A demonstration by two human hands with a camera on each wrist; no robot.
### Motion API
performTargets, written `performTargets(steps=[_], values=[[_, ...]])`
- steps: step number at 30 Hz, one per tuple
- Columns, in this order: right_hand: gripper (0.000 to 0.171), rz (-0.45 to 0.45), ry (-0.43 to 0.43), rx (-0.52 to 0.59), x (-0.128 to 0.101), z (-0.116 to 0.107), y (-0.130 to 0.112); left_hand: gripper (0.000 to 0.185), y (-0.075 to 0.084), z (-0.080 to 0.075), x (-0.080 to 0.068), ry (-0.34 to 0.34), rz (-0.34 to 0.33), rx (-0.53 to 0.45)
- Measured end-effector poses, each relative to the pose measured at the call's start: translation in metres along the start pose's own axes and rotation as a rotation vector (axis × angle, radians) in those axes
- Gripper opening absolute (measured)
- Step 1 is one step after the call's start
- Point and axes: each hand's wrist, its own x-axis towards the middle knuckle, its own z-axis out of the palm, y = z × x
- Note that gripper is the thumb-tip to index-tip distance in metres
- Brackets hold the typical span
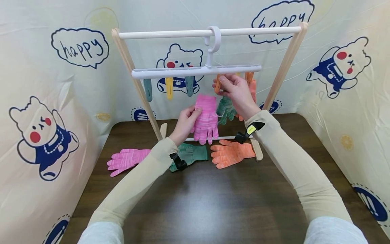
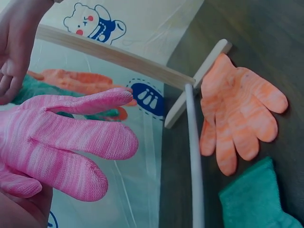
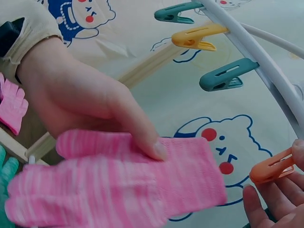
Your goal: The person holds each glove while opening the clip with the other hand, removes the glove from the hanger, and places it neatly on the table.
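Observation:
My left hand [image 1: 185, 122] holds a pink glove [image 1: 206, 117] upright by its side, thumb across the fabric [image 3: 152, 147], fingers of the glove [image 2: 71, 142] pointing down. My right hand [image 1: 236, 91] pinches an orange clothespin [image 1: 217, 84] under the white hanger bar [image 1: 195, 71]; that orange clothespin [image 3: 271, 166] sits between its fingertips. A green glove [image 1: 226, 108] and an orange glove [image 1: 252, 89] hang from clips behind the right hand. The hanger hooks over the white top rail [image 1: 170, 34] of a wooden rack.
On the brown table [image 1: 195, 196] lie a pink glove [image 1: 128, 160], a green glove [image 1: 190, 154] and an orange glove [image 1: 233, 153]. Teal and yellow clips [image 1: 169, 87] hang free on the hanger's left half. Printed cloth walls surround the table.

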Motion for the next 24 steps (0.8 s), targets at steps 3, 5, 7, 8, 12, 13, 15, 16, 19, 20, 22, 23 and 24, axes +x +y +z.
performTargets(steps=[3,5,7,8,12,13,15,16,19,20,22,23,24], values=[[0.037,-0.017,-0.004,-0.012,0.0,-0.001,0.001,0.035,-0.006,-0.006,-0.004,0.012,-0.019,0.002],[0.036,-0.036,-0.004,-0.023,-0.001,-0.001,0.002,0.032,-0.01,-0.009,-0.006,0.019,-0.027,0.008],[0.037,-0.053,0.003,-0.027,-0.001,-0.002,0.003,0.031,-0.012,-0.012,-0.008,0.022,-0.032,0.015],[0.038,-0.061,0.006,-0.033,-0.001,-0.003,0.003,0.031,-0.013,-0.013,-0.009,0.019,-0.035,0.022],[0.039,-0.079,0.026,-0.066,-0.002,-0.003,0.003,0.03,-0.015,-0.017,-0.014,0.016,-0.044,0.038],[0.04,-0.084,0.032,-0.075,-0.003,-0.004,0.003,0.031,-0.015,-0.018,-0.016,0.015,-0.044,0.042],[0.04,-0.094,0.043,-0.1,-0.003,-0.004,0.003,0.031,-0.015,-0.02,-0.019,0.012,-0.043,0.05],[0.04,-0.1,0.047,-0.113,-0.004,-0.004,0.003,0.031,-0.016,-0.02,-0.02,0.01,-0.038,0.057],[0.041,-0.107,0.059,-0.153,-0.005,-0.005,0.002,0.031,-0.017,-0.022,-0.023,0.0,-0.021,0.074],[0.042,-0.107,0.06,-0.166,-0.005,-0.005,0.001,0.031,-0.017,-0.023,-0.024,-0.001,-0.017,0.077],[0.043,-0.105,0.06,-0.186,-0.006,-0.006,0.001,0.031,-0.018,-0.024,-0.026,-0.002,-0.013,0.083],[0.044,-0.104,0.059,-0.196,-0.006,-0.007,0.001,0.031,-0.018,-0.025,-0.027,-0.001,-0.013,0.085],[0.044,-0.106,0.058,-0.208,-0.007,-0.007,0.001,0.031,-0.019,-0.026,-0.028,0.0,-0.014,0.089]])
